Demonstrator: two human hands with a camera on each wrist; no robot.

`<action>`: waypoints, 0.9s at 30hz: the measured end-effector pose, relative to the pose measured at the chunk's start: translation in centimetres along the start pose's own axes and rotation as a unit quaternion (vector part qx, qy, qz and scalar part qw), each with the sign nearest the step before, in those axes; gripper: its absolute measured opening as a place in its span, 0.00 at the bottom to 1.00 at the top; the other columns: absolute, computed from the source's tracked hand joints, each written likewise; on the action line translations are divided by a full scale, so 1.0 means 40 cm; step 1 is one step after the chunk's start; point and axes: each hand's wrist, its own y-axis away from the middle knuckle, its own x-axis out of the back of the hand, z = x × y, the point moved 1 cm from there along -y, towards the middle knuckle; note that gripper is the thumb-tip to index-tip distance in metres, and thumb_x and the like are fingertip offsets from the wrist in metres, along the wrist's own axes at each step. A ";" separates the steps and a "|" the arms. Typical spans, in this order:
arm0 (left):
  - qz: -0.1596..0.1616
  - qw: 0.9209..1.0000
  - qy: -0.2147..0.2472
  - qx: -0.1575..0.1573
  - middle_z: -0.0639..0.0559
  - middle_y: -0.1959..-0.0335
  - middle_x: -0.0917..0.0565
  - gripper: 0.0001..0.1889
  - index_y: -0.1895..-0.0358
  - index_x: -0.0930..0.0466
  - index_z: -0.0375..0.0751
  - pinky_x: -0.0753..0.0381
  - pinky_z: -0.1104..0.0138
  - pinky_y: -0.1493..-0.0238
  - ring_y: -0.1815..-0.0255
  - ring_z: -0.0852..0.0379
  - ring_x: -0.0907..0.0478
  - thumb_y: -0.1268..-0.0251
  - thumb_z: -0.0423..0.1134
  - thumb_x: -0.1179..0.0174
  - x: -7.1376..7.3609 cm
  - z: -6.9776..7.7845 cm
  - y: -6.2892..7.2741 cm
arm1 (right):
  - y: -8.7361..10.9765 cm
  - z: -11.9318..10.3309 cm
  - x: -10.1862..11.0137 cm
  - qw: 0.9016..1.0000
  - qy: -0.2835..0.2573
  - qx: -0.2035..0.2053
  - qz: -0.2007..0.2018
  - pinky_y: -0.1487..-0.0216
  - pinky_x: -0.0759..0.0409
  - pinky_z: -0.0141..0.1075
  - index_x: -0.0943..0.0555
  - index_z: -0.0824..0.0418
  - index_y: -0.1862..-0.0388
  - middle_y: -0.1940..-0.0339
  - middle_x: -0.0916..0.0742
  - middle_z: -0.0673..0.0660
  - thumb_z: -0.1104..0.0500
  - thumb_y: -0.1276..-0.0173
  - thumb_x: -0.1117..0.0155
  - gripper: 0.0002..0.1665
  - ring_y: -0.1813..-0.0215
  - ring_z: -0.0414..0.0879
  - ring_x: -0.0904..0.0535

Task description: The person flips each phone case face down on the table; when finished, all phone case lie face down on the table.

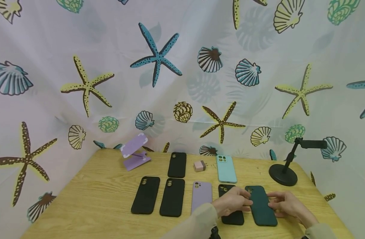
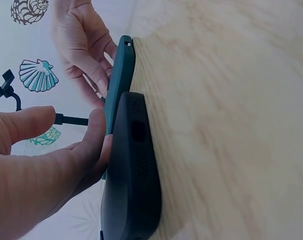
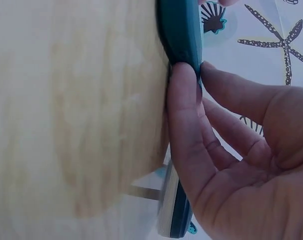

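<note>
A dark green phone case (image 1: 261,205) lies on the table between my two hands, camera cutout at the far end. My left hand (image 1: 233,200) reaches over a black phone case (image 1: 234,217), fingertips right at the green case's left edge. In the left wrist view, my left thumb (image 2: 31,122) stands apart from the fingers. My right hand (image 1: 287,204) pinches the green case's right edge; in the right wrist view, its thumb and finger meet at the case (image 3: 180,35). The black case's middle is partly hidden under my left hand.
Left of my hands lie a lilac phone case (image 1: 201,196) and black phone cases (image 1: 171,197) (image 1: 145,195). Behind are another black case (image 1: 177,165), a pink charger plug (image 1: 199,166) and a light-blue case (image 1: 226,169). A lilac stand (image 1: 134,152) and black stand (image 1: 283,175) flank them.
</note>
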 end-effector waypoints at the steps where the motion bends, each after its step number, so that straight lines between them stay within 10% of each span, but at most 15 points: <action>1: 0.001 1.000 -0.001 0.000 0.34 0.40 0.25 0.21 0.37 0.28 0.28 0.18 0.54 0.44 0.39 0.39 0.24 0.32 0.26 0.44 0.000 0.001 0.000 | 0.001 0.000 -0.001 1.000 0.000 0.002 0.000 0.66 0.14 0.39 0.29 0.75 0.35 0.60 0.17 0.58 0.66 0.33 0.35 0.29 0.66 0.44 0.19; 19: 0.001 0.999 -0.011 -0.044 0.39 0.47 0.17 0.22 0.35 0.28 0.32 0.16 0.55 0.49 0.48 0.45 0.17 0.31 0.32 0.42 0.051 0.039 0.037 | 0.007 -0.020 0.004 1.000 0.004 0.014 0.012 0.60 0.15 0.40 0.27 0.71 0.35 0.51 0.17 0.61 0.57 0.31 0.35 0.30 0.58 0.44 0.19; 27: 0.012 0.996 -0.034 -0.077 0.43 0.53 0.14 0.16 0.43 0.21 0.40 0.14 0.59 0.55 0.54 0.49 0.15 0.32 0.36 0.39 0.105 0.056 0.066 | 0.012 -0.086 -0.049 0.995 -0.034 0.058 -0.067 0.53 0.15 0.43 0.31 0.71 0.31 0.41 0.20 0.67 0.51 0.29 0.37 0.35 0.51 0.49 0.19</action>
